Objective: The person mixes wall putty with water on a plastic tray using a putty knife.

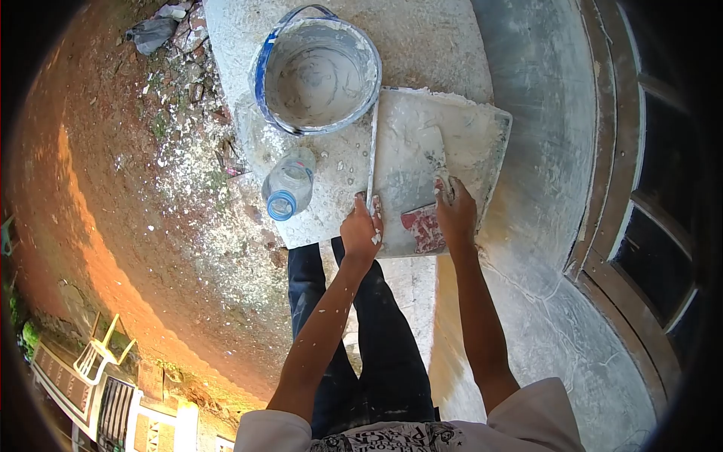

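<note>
My left hand (363, 228), spotted with white, is closed on the left rim of a shallow plaster-coated tray (399, 188). In my right hand (457, 215) is a putty knife (433, 147), its pale blade pointing away from me over the tray's right half. The fingers wrap round its handle and hide most of it. A red and white patch (424, 228) shows in the tray's near part, just left of my right wrist. Whitish smears cover the tray floor, thickest along its far rim.
A blue-handled bucket (260, 79) with whitish residue inside stands beyond the tray. Left of the tray is a clear plastic bottle with a blue cap (282, 205). White-splattered soil (199, 173) lies to the left, a wall with dark window panes (663, 203) to the right. A chair (98, 354) stands far left.
</note>
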The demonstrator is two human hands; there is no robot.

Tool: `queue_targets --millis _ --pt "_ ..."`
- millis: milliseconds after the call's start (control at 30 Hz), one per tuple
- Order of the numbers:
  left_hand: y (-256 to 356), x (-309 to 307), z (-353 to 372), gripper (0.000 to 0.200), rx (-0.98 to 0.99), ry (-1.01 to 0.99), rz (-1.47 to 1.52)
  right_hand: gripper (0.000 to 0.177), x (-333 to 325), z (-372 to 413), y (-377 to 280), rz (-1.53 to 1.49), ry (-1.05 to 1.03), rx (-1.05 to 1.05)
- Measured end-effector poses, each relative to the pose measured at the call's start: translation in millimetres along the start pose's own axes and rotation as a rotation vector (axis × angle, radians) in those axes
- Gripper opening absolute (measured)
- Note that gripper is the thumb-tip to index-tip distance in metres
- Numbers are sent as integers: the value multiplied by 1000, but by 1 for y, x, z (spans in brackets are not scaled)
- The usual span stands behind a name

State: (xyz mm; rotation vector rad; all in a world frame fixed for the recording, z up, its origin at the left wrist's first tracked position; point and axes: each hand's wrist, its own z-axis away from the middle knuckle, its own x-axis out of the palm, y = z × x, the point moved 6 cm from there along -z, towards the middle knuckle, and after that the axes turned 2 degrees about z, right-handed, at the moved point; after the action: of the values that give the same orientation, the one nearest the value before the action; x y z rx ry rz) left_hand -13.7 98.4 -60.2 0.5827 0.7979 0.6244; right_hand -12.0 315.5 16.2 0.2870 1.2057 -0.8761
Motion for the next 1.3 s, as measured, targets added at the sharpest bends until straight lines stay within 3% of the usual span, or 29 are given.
queue_targets --millis 200,267,400,467,500,633,700,800,900,1067,1300 --pt "0 2 2 52 14 -14 -20 48 -5 34 13 170 -90 -63" --pt "11 -8 7 51 185 220 9 44 -10 34 32 -63 -47 -62" --pt "36 -21 11 51 164 236 65 43 -12 33 39 -103 32 -113" --pt "54 -33 15 55 268 471 -155 41 -3 36 27 -4 -94 -114" --pt "59 -37 16 54 264 491 -134 39 5 38 30 -30 -172 -90" --pt "79 -40 2 44 311 466 -260 37 3 52 50 -231 -85 -7" --pt "87 -38 -9 43 389 453 -333 36 11 55 87 -377 -5 144" --pt "89 -27 -27 37 464 399 -418 35 12 57 103 -437 -65 170" --pt "91 -21 -32 27 529 372 -446 35 2 56 97 -362 -58 82" --pt "98 -18 -38 5 515 307 -513 32 -2 53 89 -410 -41 105" --pt "105 -11 -44 3 599 283 -554 23 9 64 94 -489 -121 114"
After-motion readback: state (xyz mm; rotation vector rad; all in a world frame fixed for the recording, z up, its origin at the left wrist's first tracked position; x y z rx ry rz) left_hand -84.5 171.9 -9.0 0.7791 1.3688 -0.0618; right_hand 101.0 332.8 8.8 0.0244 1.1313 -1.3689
